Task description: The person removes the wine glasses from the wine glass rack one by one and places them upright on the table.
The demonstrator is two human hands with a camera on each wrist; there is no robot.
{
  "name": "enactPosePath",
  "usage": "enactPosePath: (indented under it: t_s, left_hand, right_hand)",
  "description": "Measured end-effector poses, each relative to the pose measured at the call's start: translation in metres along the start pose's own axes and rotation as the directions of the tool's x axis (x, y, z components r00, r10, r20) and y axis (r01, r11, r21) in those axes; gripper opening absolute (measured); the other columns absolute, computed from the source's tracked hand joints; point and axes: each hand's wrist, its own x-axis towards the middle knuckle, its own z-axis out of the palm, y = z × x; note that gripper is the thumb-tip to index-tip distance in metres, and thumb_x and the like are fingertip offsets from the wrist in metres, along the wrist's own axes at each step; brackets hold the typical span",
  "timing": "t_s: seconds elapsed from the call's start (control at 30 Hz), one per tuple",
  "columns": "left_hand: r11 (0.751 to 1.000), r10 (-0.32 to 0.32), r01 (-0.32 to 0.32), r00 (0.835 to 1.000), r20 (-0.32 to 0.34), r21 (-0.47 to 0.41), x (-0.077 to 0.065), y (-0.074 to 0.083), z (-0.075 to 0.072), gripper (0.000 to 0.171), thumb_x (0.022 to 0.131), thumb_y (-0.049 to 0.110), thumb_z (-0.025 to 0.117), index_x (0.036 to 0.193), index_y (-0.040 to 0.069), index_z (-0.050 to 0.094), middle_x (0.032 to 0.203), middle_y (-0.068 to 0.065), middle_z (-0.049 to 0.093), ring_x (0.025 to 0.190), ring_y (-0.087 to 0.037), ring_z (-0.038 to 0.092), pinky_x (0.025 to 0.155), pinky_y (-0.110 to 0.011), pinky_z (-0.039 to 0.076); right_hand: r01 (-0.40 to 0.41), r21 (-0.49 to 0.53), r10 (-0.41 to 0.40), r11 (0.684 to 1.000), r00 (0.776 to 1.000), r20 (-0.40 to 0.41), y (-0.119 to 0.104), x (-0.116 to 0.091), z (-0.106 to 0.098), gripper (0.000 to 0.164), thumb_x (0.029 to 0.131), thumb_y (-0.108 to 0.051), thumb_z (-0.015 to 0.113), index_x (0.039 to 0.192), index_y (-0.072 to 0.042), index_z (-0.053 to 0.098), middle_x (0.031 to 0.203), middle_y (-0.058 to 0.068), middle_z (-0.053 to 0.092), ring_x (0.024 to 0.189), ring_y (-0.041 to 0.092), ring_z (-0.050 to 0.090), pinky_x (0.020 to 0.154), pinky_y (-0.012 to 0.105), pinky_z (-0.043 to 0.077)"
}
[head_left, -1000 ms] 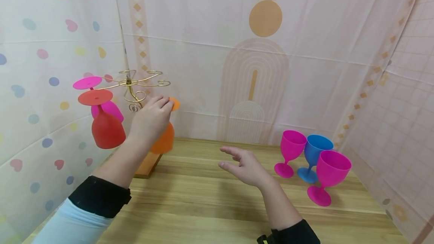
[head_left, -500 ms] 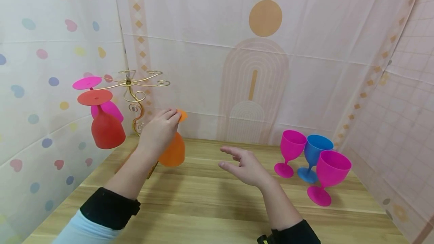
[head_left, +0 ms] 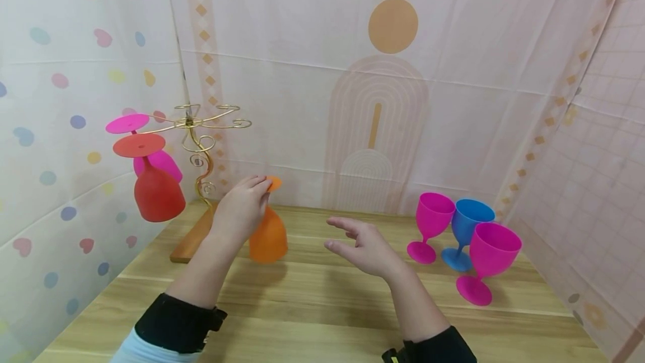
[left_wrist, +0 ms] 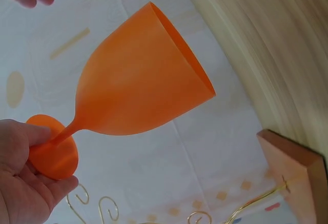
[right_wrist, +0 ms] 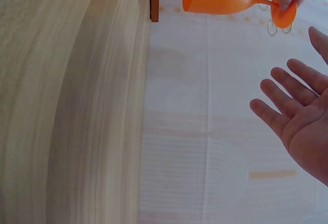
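My left hand grips an orange goblet by its round foot and thin stem. The goblet hangs bowl down above the table; in the left wrist view the thumb lies on the foot beside the stem. My right hand hovers over the table with its fingers extended, holding nothing; its palm shows in the right wrist view. Left of the left hand stands a gold wire rack on a wooden base. A red goblet and a pink goblet hang upside down from it.
At the right of the wooden table two magenta goblets and a blue goblet stand upright, close together. A patterned cloth rises behind the table, and further cloths flank it left and right.
My left hand has carried the orange goblet down and to the right, away from the rack, uncovering the wooden base. My right hand has stayed in place.
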Motion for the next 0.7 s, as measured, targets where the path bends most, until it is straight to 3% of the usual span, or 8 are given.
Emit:
enactPosePath:
  t_s: [0.27, 0.4, 0.57, 0.7]
  left_hand:
    - [0.992, -0.103, 0.104, 0.995, 0.016, -0.077, -0.007, -0.001, -0.002, 0.029, 0.097, 0.005, 0.063, 0.125, -0.002, 0.070, 0.125, -0.017, 0.069, 0.120, -0.038, 0.062, 0.104, -0.054, 0.047]
    - [0.987, -0.114, 0.114, 0.993, 0.012, -0.110, -0.009, 0.001, -0.003, 0.030, 0.099, 0.006, 0.061, 0.127, -0.003, 0.069, 0.126, -0.019, 0.068, 0.119, -0.039, 0.062, 0.103, -0.055, 0.047]
    - [0.984, -0.119, 0.116, 0.993, -0.018, -0.133, -0.012, 0.003, -0.005, 0.030, 0.100, 0.006, 0.060, 0.127, -0.002, 0.069, 0.124, -0.020, 0.069, 0.118, -0.040, 0.064, 0.102, -0.055, 0.048]
    - [0.982, -0.134, 0.131, 0.991, -0.012, -0.137, -0.013, 0.003, -0.007, 0.031, 0.102, 0.009, 0.058, 0.129, -0.001, 0.069, 0.124, -0.019, 0.069, 0.116, -0.040, 0.064, 0.100, -0.057, 0.049]
  right_hand:
    - [-0.023, -0.003, 0.023, 1.000, 1.000, -0.020, -0.004, -0.001, -0.003, 0.053, 0.096, -0.040, 0.071, 0.144, -0.023, 0.059, 0.147, -0.003, 0.056, 0.133, 0.038, 0.053, 0.108, 0.054, 0.044]
    - [-0.002, 0.006, 0.002, 1.000, 0.999, -0.053, -0.008, -0.002, -0.006, 0.053, 0.096, -0.037, 0.072, 0.145, -0.020, 0.059, 0.147, -0.001, 0.055, 0.132, 0.038, 0.053, 0.109, 0.052, 0.044]
    - [0.087, 0.017, -0.085, 0.996, 0.990, -0.112, -0.011, -0.001, -0.008, 0.050, 0.097, -0.027, 0.073, 0.143, -0.012, 0.060, 0.145, 0.003, 0.058, 0.131, 0.032, 0.055, 0.110, 0.045, 0.044]
    - [0.196, 0.013, -0.191, 0.981, 0.966, -0.175, -0.011, 0.000, -0.009, 0.049, 0.095, -0.017, 0.074, 0.141, -0.006, 0.060, 0.142, 0.008, 0.060, 0.133, 0.027, 0.055, 0.109, 0.044, 0.044]
